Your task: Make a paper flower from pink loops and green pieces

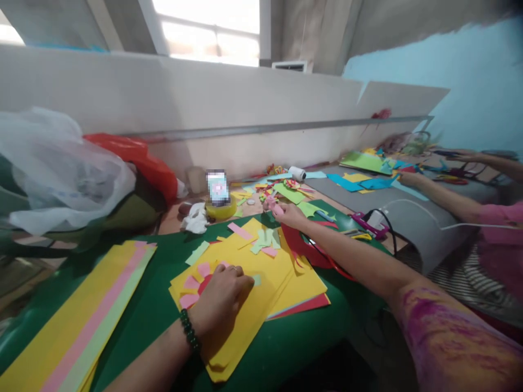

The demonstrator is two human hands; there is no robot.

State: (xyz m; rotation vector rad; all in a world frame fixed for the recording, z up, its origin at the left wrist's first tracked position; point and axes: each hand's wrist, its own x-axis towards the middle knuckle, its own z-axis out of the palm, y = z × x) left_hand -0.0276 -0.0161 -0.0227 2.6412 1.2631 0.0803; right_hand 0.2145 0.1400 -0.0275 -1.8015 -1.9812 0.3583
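My left hand [226,291], a dark bead bracelet at its wrist, rests with curled fingers on a yellow sheet [245,321]. What its hidden fingertips hold, if anything, I cannot make out. Partly covered by that hand is a paper flower: a red centre [204,284] with pink petals [190,282]. Farther off, my right hand [291,215] is closed on a small pink piece [273,206] at the table's far side. Between the hands lie pale green paper scraps [266,239] and pink strips [239,231]. Beneath the yellow sheets, red paper [304,306] sticks out.
Long yellow, pink and green strips [93,310] lie on the green tabletop [161,267] at left. A phone [218,188] stands by a yellow tape roll [222,210]. White and red bags [65,169] fill the left. Purple-handled tool [373,224] and another person's arm [441,190] are at right.
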